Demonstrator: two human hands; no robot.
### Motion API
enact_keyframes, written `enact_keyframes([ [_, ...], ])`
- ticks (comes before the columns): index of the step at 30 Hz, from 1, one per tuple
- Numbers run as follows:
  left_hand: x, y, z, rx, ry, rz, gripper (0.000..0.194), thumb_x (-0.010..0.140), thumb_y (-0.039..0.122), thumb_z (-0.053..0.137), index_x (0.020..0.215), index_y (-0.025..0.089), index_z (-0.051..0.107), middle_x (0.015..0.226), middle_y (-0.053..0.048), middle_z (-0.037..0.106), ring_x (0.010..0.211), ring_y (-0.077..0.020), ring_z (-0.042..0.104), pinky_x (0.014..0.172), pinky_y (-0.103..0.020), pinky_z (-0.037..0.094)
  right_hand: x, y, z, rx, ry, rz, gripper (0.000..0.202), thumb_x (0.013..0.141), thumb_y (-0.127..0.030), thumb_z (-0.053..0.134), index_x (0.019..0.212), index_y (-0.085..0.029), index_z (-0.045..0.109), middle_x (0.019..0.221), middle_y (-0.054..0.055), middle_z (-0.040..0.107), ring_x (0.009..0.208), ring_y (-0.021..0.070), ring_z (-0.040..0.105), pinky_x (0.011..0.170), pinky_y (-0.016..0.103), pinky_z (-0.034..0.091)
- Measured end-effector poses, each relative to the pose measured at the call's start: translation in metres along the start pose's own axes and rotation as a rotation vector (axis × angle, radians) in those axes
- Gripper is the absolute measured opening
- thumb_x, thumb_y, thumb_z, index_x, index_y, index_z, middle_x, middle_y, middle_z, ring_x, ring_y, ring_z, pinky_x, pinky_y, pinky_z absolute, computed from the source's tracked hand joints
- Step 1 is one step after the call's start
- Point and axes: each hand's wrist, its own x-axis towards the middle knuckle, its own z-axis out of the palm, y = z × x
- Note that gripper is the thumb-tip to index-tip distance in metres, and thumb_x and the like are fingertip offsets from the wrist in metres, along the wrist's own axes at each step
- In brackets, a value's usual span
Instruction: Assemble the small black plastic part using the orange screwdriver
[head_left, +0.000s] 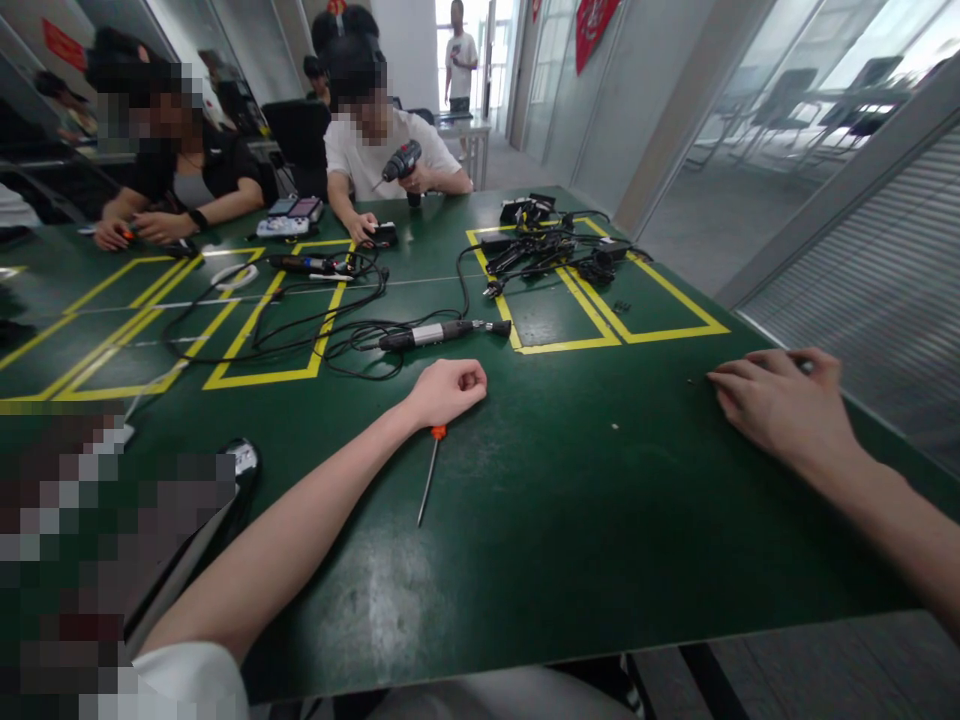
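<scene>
My left hand (448, 392) is curled closed above the middle of the green table (570, 530). Below it shows a screwdriver (428, 480) with an orange collar and a thin metal shaft pointing toward me. Its handle is hidden in my fist. Over at the right edge, my right hand (787, 405) rests with bent fingers, fingertips down on the tabletop. A small dark bit shows between its curled fingers, too hidden to name. Close to those fingertips lies a tiny dark speck (690, 380). A small pale crumb (615, 427) sits between my hands.
Beyond my left hand lies a corded electric screwdriver (442, 333). Tangled black cables (540, 250) fill the yellow-taped areas. Across the table a person holds a power drill (402, 160); another person sits to the left. A glass partition (862, 230) stands at the right.
</scene>
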Motion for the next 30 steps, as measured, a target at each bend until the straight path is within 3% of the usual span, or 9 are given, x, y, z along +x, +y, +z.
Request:
enact_keyframes([
  [14, 0.0, -0.002, 0.001, -0.002, -0.002, 0.0, 0.012, 0.078, 0.024, 0.057, 0.075, 0.018, 0.067, 0.064, 0.003, 0.059, 0.061, -0.0119, 0.05, 0.058, -0.023, 0.035, -0.01, 0.014, 0.006, 0.138, -0.008, -0.04, 0.04, 0.093, -0.021, 0.04, 0.086, -0.022, 0.079, 0.089, 0.014, 0.078, 0.089, 0.0305, 0.062, 0.091, 0.054, 0.032],
  [21, 0.001, -0.001, 0.0, 0.002, 0.001, 0.002, 0.012, 0.078, 0.023, 0.057, 0.075, 0.018, 0.067, 0.065, 0.002, 0.059, 0.061, -0.012, 0.05, 0.059, -0.023, 0.036, -0.004, 0.014, -0.001, 0.142, -0.027, -0.128, 0.04, 0.094, -0.021, 0.038, 0.09, -0.016, 0.078, 0.09, 0.016, 0.078, 0.084, 0.0291, 0.062, 0.078, 0.045, 0.036],
  [30, 0.0, -0.001, 0.001, 0.01, 0.002, 0.015, 0.013, 0.079, 0.023, 0.057, 0.075, 0.018, 0.068, 0.065, 0.002, 0.06, 0.062, -0.0122, 0.051, 0.059, -0.023, 0.036, 0.004, 0.004, -0.011, 0.176, -0.131, -0.117, 0.035, 0.099, -0.029, 0.038, 0.081, -0.018, 0.066, 0.081, 0.015, 0.072, 0.079, 0.0266, 0.063, 0.066, 0.035, 0.04],
])
